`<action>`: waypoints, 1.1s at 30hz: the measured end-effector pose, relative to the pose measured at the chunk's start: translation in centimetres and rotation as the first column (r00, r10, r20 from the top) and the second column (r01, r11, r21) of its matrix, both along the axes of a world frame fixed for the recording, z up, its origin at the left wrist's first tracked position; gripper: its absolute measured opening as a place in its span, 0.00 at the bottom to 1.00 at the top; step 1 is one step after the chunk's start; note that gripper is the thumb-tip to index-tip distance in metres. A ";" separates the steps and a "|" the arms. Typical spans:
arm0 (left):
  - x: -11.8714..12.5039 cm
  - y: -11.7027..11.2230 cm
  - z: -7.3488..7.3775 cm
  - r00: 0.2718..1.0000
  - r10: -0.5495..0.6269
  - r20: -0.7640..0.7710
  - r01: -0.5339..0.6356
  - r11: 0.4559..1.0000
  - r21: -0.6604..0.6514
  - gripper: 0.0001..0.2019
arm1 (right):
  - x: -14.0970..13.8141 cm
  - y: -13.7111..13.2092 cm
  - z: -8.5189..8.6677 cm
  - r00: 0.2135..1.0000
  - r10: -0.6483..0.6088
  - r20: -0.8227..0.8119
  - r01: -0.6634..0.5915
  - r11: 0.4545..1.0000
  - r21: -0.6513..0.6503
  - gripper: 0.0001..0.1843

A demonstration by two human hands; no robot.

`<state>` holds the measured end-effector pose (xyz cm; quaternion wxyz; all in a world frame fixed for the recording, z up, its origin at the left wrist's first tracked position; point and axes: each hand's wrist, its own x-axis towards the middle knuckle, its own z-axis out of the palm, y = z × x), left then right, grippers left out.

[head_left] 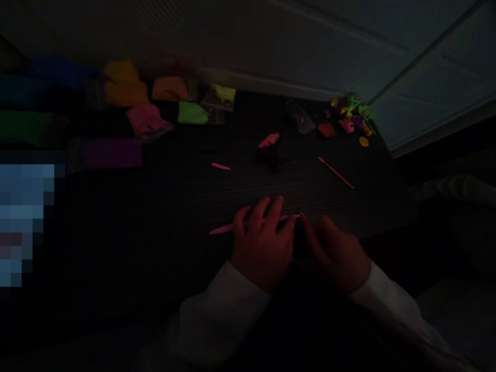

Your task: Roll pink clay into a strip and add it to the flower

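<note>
The light is very dim. My left hand (pixel 265 243) lies over a long thin pink strip (pixel 221 229), fingers spread across it. Its tapered left end and its right tip stick out on either side. I cannot tell for sure whether the strip is rolled clay or a modelling tool. At the right tip, my right hand (pixel 337 250) touches it with a stretched index finger; the other fingers are bent and partly in shadow. Beyond the hands lie a short pink piece (pixel 220 166) and a thin pink stick tool (pixel 336 173).
Bags of coloured clay, including orange (pixel 127 93), pink (pixel 145 121), green (pixel 192 112) and purple (pixel 112 153), line the back left. A pink-topped dark piece (pixel 269 140) sits mid-table. Small clay figures (pixel 351 116) cluster at the far right corner near the wall (pixel 426 62).
</note>
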<state>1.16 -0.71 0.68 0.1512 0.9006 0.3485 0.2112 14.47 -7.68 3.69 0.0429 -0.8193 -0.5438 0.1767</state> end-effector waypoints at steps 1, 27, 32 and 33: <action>0.0 0.0 0.0 1.000 -0.004 0.005 0.004 1.000 -0.003 0.15 | -0.2 0.1 0.0 1.000 0.006 0.023 -0.006 1.000 -0.017 0.12; 0.1 -0.1 -0.1 1.000 0.009 0.007 -0.009 1.000 -0.026 0.15 | -0.5 2.2 0.6 0.956 0.206 0.210 -0.150 0.955 -0.255 0.13; 0.1 -0.1 -0.1 1.000 0.007 0.014 -0.006 0.999 -0.032 0.15 | -0.6 2.0 0.5 0.948 0.201 0.247 -0.140 0.959 -0.246 0.15; 0.1 -0.1 -0.1 1.000 0.005 0.012 -0.004 0.999 -0.032 0.15 | -0.6 2.0 0.5 0.952 0.189 0.242 -0.130 0.962 -0.239 0.15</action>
